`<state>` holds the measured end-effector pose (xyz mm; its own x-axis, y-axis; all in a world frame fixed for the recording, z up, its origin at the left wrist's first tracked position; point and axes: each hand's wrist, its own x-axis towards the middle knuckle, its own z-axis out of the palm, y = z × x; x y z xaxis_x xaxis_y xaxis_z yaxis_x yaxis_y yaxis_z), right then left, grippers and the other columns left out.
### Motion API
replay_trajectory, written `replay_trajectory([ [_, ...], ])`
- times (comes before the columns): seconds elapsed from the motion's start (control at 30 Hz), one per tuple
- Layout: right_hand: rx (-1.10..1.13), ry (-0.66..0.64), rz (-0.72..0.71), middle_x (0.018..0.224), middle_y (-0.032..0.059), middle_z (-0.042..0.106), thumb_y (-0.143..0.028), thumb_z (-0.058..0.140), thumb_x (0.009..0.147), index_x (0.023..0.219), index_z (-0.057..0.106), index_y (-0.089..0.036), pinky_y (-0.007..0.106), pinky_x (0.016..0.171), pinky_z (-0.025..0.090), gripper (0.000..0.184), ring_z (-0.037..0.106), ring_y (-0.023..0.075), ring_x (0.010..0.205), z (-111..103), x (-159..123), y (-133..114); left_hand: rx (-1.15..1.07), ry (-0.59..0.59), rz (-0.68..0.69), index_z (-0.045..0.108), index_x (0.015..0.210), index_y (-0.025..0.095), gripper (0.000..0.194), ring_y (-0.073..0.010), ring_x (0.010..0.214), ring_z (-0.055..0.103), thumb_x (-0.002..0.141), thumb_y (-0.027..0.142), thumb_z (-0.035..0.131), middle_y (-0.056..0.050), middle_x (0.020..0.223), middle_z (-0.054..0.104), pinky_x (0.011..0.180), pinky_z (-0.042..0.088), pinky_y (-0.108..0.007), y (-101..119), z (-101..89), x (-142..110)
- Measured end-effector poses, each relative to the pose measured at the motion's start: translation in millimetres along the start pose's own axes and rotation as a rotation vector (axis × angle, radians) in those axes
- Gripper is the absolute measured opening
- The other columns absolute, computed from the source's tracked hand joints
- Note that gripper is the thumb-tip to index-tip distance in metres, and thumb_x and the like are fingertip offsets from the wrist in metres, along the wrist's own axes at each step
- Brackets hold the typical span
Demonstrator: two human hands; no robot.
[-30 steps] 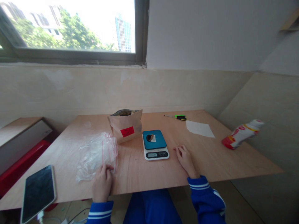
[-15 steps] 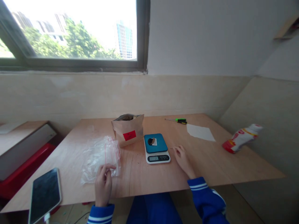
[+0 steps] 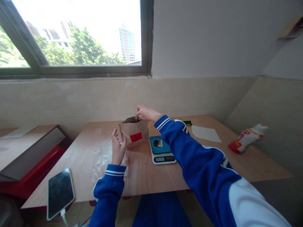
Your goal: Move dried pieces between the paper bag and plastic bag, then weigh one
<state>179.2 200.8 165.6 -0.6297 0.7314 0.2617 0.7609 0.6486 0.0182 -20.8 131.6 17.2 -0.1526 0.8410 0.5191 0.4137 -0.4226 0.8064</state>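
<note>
A brown paper pouch (image 3: 134, 135) with a red label stands open on the wooden table (image 3: 213, 160). My right hand (image 3: 145, 112) reaches over it, fingertips at the pouch's open mouth; whether they grip anything is hidden. My left hand (image 3: 117, 148) is raised just left of the pouch with fingers apart, holding nothing, above a pile of clear zip bags (image 3: 104, 157). Right of the pouch sits a small scale (image 3: 162, 149) with a blue top and a small dark item on it.
A phone (image 3: 60, 192) on a cable lies at the table's front left corner. A green screwdriver (image 3: 187, 122), a white paper sheet (image 3: 205, 133) and a tipped white and red bottle (image 3: 247, 137) lie at the right. A red and grey box stands left of the table.
My right hand left the table beside the scale and reached to the pouch's mouth. My left hand lifted off the clear bags and moved up beside the pouch.
</note>
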Motion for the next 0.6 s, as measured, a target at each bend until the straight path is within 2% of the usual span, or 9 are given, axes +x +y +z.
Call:
replay_trajectory([
  [0.17,0.0,-0.166,0.078,0.096,0.0064,0.067,-0.014,0.064,0.082,0.094,0.075,-0.024,0.023,0.063,0.037,0.019,0.06,0.0161,0.079,6,-2,-1,-0.105,-0.104,0.004,0.035,0.132,0.018,0.054,-0.0244,0.123,0.047,0.084,0.034,0.054,-0.016,0.134,0.046,0.1,0.04,-0.043,-15,5.0,3],
  [0.33,0.014,-0.243,0.123,0.085,0.0053,0.072,-0.017,0.068,0.079,0.091,0.076,-0.02,0.02,0.056,0.036,0.015,0.063,0.0149,0.072,-5,-10,-10,-0.08,-0.049,-0.039,0.047,0.118,0.018,0.037,-0.0211,0.109,0.057,0.088,0.038,0.05,-0.012,0.118,0.058,0.091,0.045,-0.038,-18,11.4,4],
  [0.5,-0.04,-0.396,0.166,0.09,0.0094,0.073,-0.018,0.068,0.077,0.096,0.074,-0.015,0.021,0.054,0.038,0.02,0.066,0.0189,0.079,-25,-20,-27,-0.035,-0.037,-0.053,0.052,0.107,0.02,0.029,-0.0211,0.099,0.06,0.086,0.04,0.05,-0.009,0.107,0.062,0.083,0.048,-0.036,-20,9.7,6],
  [0.6,-0.077,-0.376,0.178,0.092,0.0122,0.073,-0.012,0.065,0.076,0.096,0.074,-0.012,0.022,0.057,0.04,0.022,0.067,0.0208,0.081,-30,-23,-41,-0.019,-0.04,-0.069,0.053,0.107,0.02,0.029,-0.0208,0.095,0.061,0.086,0.04,0.051,-0.008,0.105,0.063,0.078,0.048,-0.034,-18,7.9,7],
])
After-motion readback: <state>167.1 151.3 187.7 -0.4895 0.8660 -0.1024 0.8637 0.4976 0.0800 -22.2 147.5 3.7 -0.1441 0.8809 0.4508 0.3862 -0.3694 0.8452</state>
